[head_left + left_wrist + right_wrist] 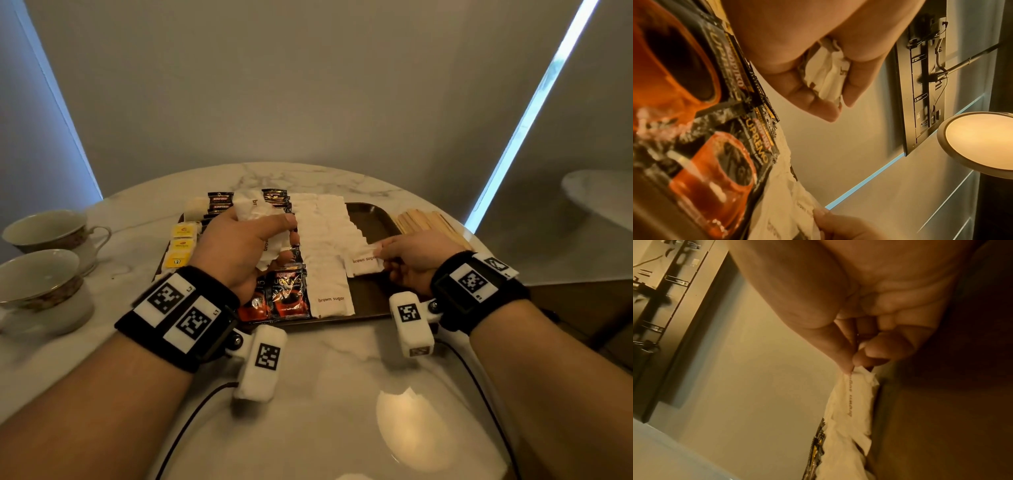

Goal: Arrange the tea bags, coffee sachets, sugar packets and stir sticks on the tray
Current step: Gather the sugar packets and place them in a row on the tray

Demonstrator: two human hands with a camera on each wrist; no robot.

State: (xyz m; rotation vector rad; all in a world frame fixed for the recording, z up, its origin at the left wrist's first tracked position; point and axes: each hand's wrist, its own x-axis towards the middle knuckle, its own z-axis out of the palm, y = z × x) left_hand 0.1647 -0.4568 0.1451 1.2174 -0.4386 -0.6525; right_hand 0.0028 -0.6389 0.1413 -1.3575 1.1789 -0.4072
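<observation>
A dark tray (373, 219) lies on the marble table. Yellow tea bags (181, 245) line its left side, black coffee sachets (287, 294) sit beside them, and white brown sugar packets (325, 240) overlap in rows at the middle. My left hand (239, 243) hovers over the sachets and grips a bunch of white sugar packets (828, 78). My right hand (411, 255) pinches one brown sugar packet (364, 263) at the end of the right row, low over the tray. Wooden stir sticks (428, 222) lie off the tray's right edge on the table.
Two teacups (41, 274) stand at the table's left edge. The tray's right part (370, 291) is bare. A lamp (978, 142) and a wall-mounted screen back show in the left wrist view. Cables run from the wrist cameras across the near table.
</observation>
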